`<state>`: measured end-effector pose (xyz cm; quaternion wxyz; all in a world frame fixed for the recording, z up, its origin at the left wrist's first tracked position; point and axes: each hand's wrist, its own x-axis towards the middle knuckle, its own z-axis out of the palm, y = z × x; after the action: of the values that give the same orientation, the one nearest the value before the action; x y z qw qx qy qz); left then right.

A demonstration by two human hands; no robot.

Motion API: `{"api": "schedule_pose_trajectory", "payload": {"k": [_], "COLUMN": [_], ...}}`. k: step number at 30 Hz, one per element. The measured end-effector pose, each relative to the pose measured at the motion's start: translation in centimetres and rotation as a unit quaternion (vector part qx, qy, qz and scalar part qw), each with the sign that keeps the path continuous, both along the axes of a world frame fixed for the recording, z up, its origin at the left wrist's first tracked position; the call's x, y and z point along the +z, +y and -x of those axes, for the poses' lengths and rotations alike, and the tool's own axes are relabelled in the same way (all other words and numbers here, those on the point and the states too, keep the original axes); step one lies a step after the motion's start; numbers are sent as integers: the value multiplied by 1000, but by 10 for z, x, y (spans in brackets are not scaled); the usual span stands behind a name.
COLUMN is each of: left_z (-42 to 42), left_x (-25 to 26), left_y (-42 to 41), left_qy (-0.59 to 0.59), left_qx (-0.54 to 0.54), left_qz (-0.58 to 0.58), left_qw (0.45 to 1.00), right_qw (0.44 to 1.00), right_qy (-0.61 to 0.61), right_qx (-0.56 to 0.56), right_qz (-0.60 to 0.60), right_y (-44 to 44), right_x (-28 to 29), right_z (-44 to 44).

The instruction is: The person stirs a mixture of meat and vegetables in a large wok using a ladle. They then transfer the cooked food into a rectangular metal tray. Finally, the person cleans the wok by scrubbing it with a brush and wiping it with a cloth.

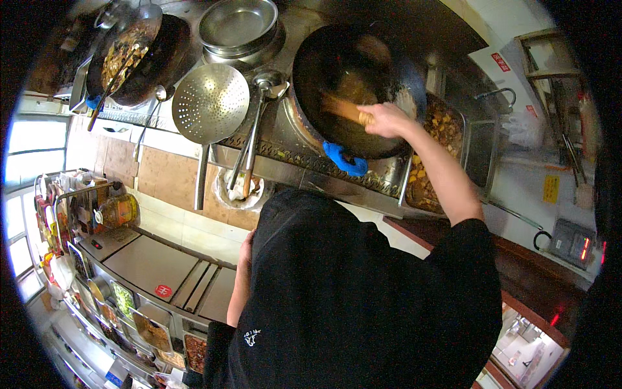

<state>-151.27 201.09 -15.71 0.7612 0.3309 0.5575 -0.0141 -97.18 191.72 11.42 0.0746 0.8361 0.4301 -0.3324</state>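
Observation:
My right hand (387,120) grips a bamboo wok brush (344,108), its end blurred, inside a large dark wok (335,58). Some murky liquid seems to lie at the bottom of the wok. Blue cloth (346,159) is wrapped around the wok's near handle. My left hand (247,247) is at my side, against my black shirt (359,291); its fingers are mostly hidden, so I cannot tell whether it holds anything. Right of the wok, under my forearm, stands a metal tray (407,182) of cooked food in sauce.
Left of the wok lie ladles (257,131) and a perforated skimmer (211,103), handles overhanging the stove edge. Behind are stacked steel bowls (238,24). A second wok (170,53) has a food-filled strainer (131,53) over it. A faucet (500,92) rises at right.

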Motion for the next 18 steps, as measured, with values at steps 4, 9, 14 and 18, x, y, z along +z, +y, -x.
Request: {"api": "schedule_pose_trajectory", "payload": {"k": [4,9,14,18], "left_z": [-13,0,25,9], "left_x": [14,17,-43,6], "left_y": [7,-1,-5,-10], "left_qy": [-39,25,-31,-23], "left_qx": [54,-113,-14,-73], "left_qz": [129,-41,88,-49], "left_qw": [989,992,996,996], "right_qw": [978,995,990,983], "right_qy": [-154,-31,-131,-166], "right_qx": [67,68,-43,5], "right_qz": [127,65,-40,82], "right_y": [-12,-7,4,-9], "right_x": [-57,4,-79,-83], "right_z": [-2,37,-4,13]}}
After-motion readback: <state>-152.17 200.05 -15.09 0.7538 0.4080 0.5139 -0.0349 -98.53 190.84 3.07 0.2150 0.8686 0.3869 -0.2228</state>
